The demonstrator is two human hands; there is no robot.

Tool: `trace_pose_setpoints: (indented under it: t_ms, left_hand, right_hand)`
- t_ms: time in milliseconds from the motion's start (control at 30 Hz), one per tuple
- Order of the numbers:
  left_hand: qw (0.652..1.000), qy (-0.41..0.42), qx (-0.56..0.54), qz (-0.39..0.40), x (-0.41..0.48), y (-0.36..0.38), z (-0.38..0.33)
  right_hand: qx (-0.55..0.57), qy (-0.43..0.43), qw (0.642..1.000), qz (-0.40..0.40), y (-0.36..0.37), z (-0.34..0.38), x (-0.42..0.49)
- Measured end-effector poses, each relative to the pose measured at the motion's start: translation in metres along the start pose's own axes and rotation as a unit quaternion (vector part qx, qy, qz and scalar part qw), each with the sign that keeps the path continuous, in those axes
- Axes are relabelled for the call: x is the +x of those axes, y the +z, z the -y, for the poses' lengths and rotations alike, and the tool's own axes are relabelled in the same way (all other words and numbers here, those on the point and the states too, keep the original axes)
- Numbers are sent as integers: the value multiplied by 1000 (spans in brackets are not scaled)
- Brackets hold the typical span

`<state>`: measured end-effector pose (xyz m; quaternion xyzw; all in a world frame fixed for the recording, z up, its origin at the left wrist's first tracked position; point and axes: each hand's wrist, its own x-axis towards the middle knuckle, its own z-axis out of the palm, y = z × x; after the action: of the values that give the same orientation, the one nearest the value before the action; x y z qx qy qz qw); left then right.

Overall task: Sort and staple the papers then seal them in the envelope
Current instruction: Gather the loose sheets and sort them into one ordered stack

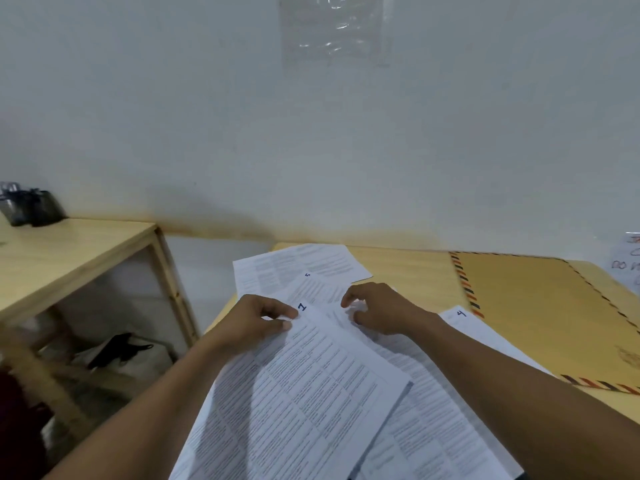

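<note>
Spreading across the light wooden desk (408, 268), the scene runs from the big tan envelope (540, 313) with its striped border, lying flat at the right against the wall, down to the loose printed sheets fanned over the desk's left half. Nearest and uppermost, the sheet marked 1 (311, 382), long axis slanting from the near left edge up and away toward the numbered corner. Beneath it to the right, a second printed sheet (429, 424) on nearly the same slant; further right, the sheet marked 4 (465, 318), partly under the right forearm and overlapping the envelope's near-left edge; farthest back, the sheet marked 5 (298, 268). Left hand (258, 322) at the top corner of sheet 1, grip pressed together, thumb and forefinger pinching that corner just beside the written numeral. Right hand (377, 308) close by, fingers curled down onto the top edge of the sheet beneath, fingertips touching paper; whether actually pinching, hard to tell. Sorting stage, judging by the scatter: sheet 1 runs back from the left grip toward the body, so likely lifted clear leftward. No stapler seen.
</note>
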<state>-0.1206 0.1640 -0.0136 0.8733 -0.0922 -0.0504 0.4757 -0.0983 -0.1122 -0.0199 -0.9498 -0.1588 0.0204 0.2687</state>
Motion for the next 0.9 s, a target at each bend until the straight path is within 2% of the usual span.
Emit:
trace_pose_setpoints:
  t_ms: [100,533,700,900]
  left_hand:
    - [1000,-15,-7,-11,-2,-4,8]
    - [998,-14,-55,3,7,6,7]
    - [998,-17,-58,5,11,7,6]
    - [997,-30,-70,6,10,3,12]
  right_hand:
    - [-41,-15,998,41,12,10,16]
    - [-124,-37,990,57,4,7,38]
    - [-64,-33,996,54,7,1,38]
    - [-42,-39,997,45,9,-1,40]
